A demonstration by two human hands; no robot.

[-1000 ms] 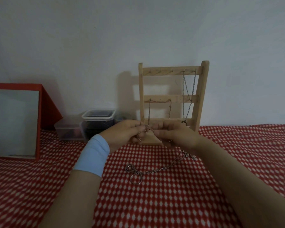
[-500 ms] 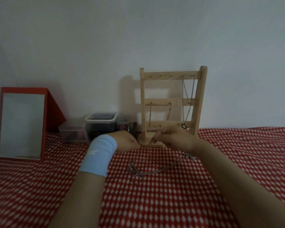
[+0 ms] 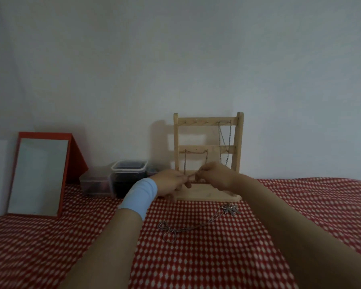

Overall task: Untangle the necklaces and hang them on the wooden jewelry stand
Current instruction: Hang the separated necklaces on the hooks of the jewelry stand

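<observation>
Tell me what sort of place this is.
Likely a home dressing corner: a jewelry stand and a mirror sit on a red checked cloth by a plain wall.

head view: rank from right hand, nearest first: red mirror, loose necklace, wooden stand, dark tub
From the right hand:
1. wooden stand, directly behind
2. loose necklace, on cloth in front
3. dark tub, left
4. red mirror, far left
</observation>
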